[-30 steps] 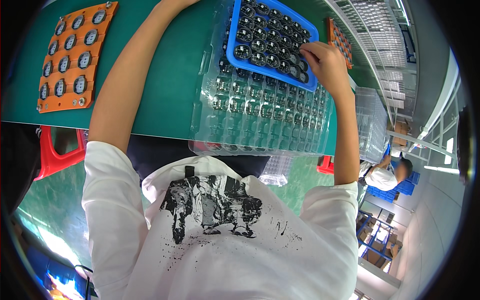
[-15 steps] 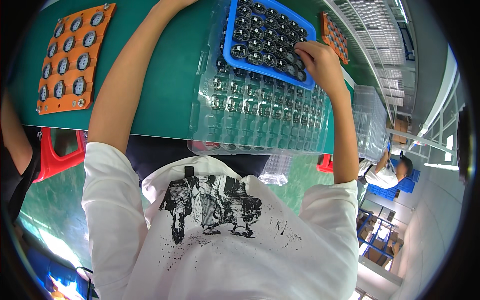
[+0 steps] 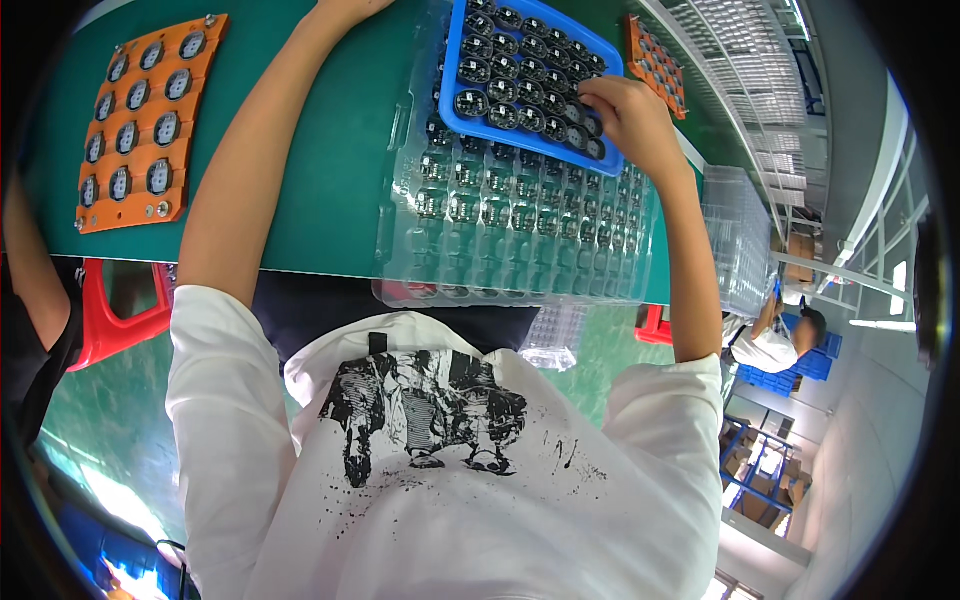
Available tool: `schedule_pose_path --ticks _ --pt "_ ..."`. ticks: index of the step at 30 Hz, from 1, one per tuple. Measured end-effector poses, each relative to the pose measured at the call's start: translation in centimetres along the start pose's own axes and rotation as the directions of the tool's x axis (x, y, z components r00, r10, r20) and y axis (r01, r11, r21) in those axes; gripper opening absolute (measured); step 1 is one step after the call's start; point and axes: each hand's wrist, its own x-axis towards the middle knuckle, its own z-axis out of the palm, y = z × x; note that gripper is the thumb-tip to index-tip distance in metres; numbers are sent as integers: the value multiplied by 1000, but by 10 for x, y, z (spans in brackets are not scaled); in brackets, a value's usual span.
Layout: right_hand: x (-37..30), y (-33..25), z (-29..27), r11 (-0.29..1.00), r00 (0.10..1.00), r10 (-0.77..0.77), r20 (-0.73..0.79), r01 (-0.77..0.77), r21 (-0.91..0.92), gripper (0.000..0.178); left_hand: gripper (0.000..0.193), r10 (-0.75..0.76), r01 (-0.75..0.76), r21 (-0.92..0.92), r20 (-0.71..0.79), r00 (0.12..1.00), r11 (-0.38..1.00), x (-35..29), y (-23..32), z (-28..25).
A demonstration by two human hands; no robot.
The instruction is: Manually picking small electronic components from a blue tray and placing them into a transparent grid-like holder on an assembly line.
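Note:
A blue tray [image 3: 452, 112] full of small round black parts [image 3: 503, 117] lies on a clear plastic blister tray [image 3: 510, 255]. My right hand [image 3: 632, 112] reaches over the blue tray's right side. Its thumb and fingers are pinched together down at the round parts there. Whatever sits between the fingertips is too small and covered to make out. Just nearer than those fingertips, several parts [image 3: 577, 137] show a plainer dark face than the rest. My left hand [image 3: 347, 8] is at the top edge, left of the blue tray, with its fingers cut off by the picture's edge.
An orange plate [image 3: 150, 100] holding rows of round parts lies on the green table [image 3: 330, 190] at left; another orange plate [image 3: 655, 65] is beyond the blue tray. Stacked clear trays [image 3: 735, 240] stand at right. Another person's arm [image 3: 35, 270] is at far left, near a red stool [image 3: 120, 320].
The blue tray, the far orange plate and my right hand sit slightly further left in the picture. My right hand keeps its pinch at the same part of the tray.

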Motion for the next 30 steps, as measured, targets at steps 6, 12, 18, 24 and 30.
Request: schedule_pose_path --ticks 6,12,18,24,30 --pt "2 0 -1 999 1000 -2 10 1 48 12 19 -10 10 -47 5 1000 999 -3 4 -3" --pt "-8 2 -2 999 998 5 -67 -1 54 15 18 6 -6 -28 -2 1000 1000 1 -2 1" --pt "-23 -4 -15 983 985 157 -70 -149 106 21 18 10 -11 -17 -21 1000 1000 0 -1 2" --pt "-51 4 -26 982 957 83 -278 -30 188 9 18 -13 13 -17 8 1000 1000 1 -2 3" --pt "-118 13 -37 897 921 387 -43 -365 250 8 17 16 -16 -41 -7 1000 999 -1 -3 -1"
